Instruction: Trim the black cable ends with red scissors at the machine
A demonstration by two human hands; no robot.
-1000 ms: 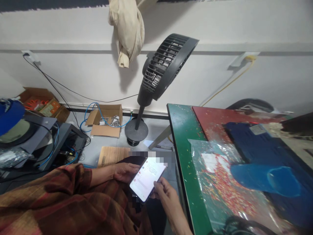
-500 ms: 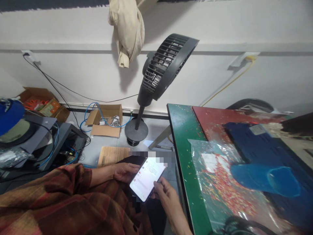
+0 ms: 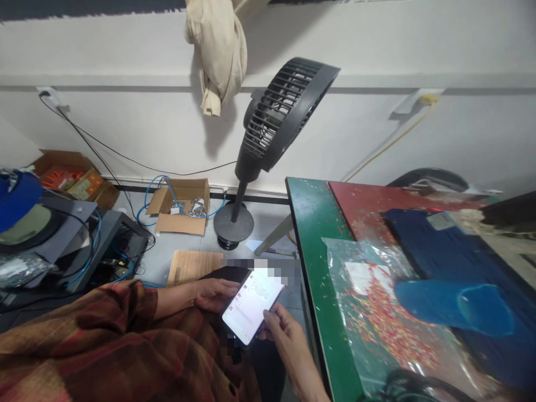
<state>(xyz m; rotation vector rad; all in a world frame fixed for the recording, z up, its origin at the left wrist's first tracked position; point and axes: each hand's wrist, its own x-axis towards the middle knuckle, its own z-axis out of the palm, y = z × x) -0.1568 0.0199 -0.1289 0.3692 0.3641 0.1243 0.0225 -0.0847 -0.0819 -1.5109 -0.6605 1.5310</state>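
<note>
A smartphone [image 3: 250, 307] with a lit white screen rests over my lap, tilted, its top end blurred out by pixel blocks. My left hand [image 3: 215, 294] holds its left edge, the fingers partly hidden behind it. On the lower right edge, my right hand [image 3: 285, 329] grips it with the thumb at the rim and fingers curled underneath. The text on the screen is too small to read. A plaid sleeve [image 3: 129, 301] covers my left arm.
To the right stands a green-topped table [image 3: 314, 223] bearing a clear plastic bag [image 3: 335, 262] of red and yellow bits and a blue translucent cup-like object [image 3: 444, 304]. A black fan [image 3: 285, 111], an open cardboard box [image 3: 182, 223] and a wooden stool [image 3: 195, 265] stand ahead.
</note>
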